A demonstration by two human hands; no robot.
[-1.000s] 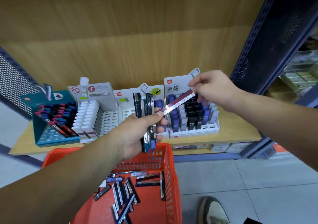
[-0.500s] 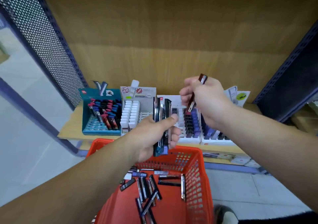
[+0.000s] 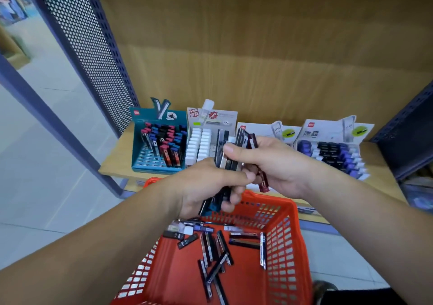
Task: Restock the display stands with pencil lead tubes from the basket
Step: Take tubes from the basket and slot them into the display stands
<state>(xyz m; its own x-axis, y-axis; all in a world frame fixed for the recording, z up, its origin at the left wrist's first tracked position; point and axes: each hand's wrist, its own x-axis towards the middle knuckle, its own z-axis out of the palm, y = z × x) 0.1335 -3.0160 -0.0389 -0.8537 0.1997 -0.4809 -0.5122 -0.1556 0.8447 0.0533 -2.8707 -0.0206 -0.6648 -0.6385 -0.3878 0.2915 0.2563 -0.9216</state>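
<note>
My left hand (image 3: 203, 182) and right hand (image 3: 276, 164) hid most of the bundle of lead tubes (image 3: 225, 150), so I couldn't count them. Just beyond, at twelve o'clock, the third display stand (image 3: 262, 128) was nearly all covered. At six o'clock the basket (image 3: 293, 234) ran off the bottom edge; the labels on its tubes were blurred

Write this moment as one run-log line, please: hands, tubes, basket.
left hand: grips tube bundle | right hand: holds dark red tube, thumb on bundle | basket: loose tubes inside, below hands
</note>
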